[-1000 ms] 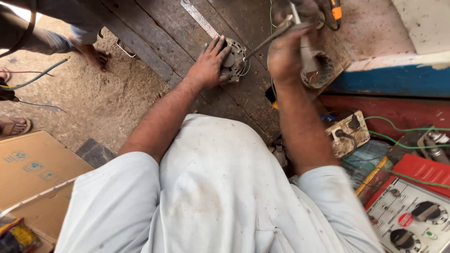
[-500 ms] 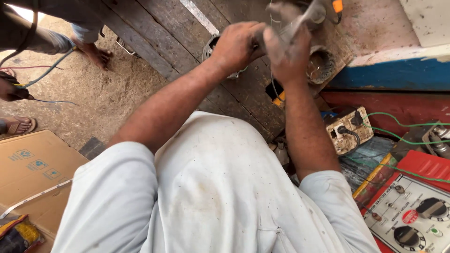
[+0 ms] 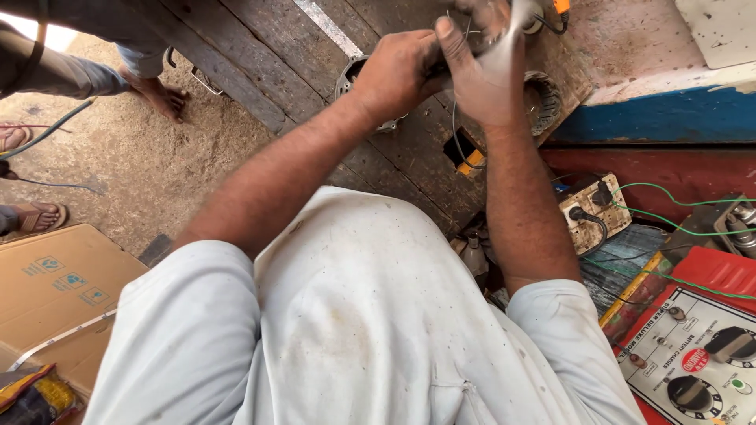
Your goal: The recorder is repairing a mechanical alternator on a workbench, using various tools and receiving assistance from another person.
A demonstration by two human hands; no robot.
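Both my hands meet above a worn wooden bench. My left hand is closed around the near end of a grey metal tool, which is blurred. My right hand grips the same tool from the right, thumb pointing up. A thin wire hangs down from between the hands. Under my left hand lies a round metal motor housing, mostly hidden. A second round part with a ribbed rim sits on the bench just right of my right hand.
A dirty socket board with a black plug and green wires lies to the right. A red device with dials sits bottom right, a cardboard box bottom left. Another person's bare foot and a sandalled foot stand on the sandy floor.
My left hand left the round housing on the bench and rose to join my right hand. Both now clasp the tool together, higher and closer to me.
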